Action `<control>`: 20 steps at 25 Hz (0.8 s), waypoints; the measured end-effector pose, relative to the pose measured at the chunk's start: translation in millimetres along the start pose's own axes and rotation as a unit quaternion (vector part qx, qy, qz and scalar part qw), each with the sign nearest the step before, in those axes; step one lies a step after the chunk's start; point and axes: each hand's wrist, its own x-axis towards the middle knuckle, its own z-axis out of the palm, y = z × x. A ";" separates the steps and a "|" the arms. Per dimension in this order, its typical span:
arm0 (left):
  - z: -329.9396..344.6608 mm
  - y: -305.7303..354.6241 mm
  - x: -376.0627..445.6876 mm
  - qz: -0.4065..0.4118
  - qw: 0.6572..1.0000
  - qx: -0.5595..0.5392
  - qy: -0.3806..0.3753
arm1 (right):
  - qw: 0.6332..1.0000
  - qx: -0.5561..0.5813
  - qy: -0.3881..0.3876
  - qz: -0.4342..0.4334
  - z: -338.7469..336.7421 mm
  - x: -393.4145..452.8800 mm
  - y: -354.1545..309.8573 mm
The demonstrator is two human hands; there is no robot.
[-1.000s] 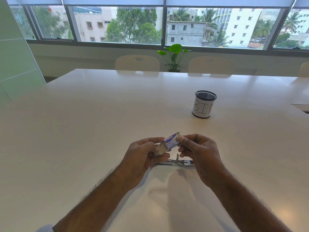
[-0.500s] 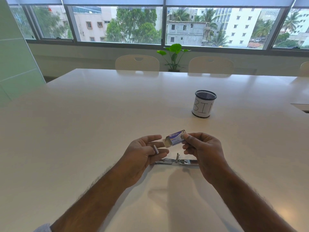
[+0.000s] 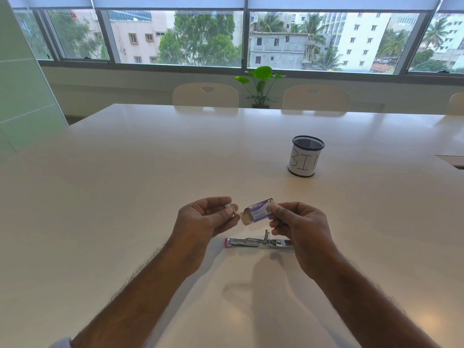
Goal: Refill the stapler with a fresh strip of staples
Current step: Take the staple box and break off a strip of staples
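- My left hand (image 3: 203,219) is raised above the white surface (image 3: 125,197), palm turned up, and its fingers (image 3: 221,200) are curled around a short silvery strip of staples (image 3: 233,210), pinched near the thumb tip.
- My right hand (image 3: 298,229) is raised too, just beside the left, its thumb and fingers (image 3: 276,209) closed on one end of a small purple-and-white staple box (image 3: 258,210).
- The box is tilted, its open flap end pointing toward my left hand; box and strip sit close together but I see a small gap between them.
- The stapler (image 3: 256,242) lies flat on the surface directly below both hands, opened out lengthwise, metal channel facing up, with a pink tip at its left end and a small upright metal part near the middle. Its right end is hidden behind my right hand.
- Neither hand touches the stapler.
- Farther back on the right stands a black mesh cup (image 3: 305,159) wrapped in white paper with "BIN" written on it, well apart from my hands.
- Beyond the surface's far edge I see two pale chairs (image 3: 205,95) and a green plant (image 3: 261,84) between them, below the window.
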 end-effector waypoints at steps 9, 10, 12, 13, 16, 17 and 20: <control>6.3 -1.9 -7.7 0.116 0.969 0.216 0.016 | 0.999 0.029 -0.017 0.015 7.2 -3.5 5.0; 7.0 -2.6 -7.9 0.126 0.962 0.240 0.020 | 0.999 0.030 -0.018 0.017 7.8 -3.9 5.1; 6.9 -3.1 -7.7 0.154 0.947 0.280 0.030 | 0.999 0.032 -0.020 0.020 8.7 -4.4 5.5; 6.5 -3.0 -7.5 0.171 0.939 0.296 0.030 | 0.999 0.034 -0.020 0.021 8.8 -4.4 5.6; 6.3 -2.0 -7.3 0.190 0.932 0.307 0.027 | 0.999 0.038 -0.021 0.024 8.3 -4.1 5.4; 6.5 -1.7 -7.4 0.175 0.940 0.290 0.032 | 0.999 0.038 -0.021 0.025 8.2 -4.0 5.1; 6.1 0.7 -6.5 0.117 0.969 0.212 0.048 | 0.999 0.043 -0.018 0.025 7.8 -3.5 4.5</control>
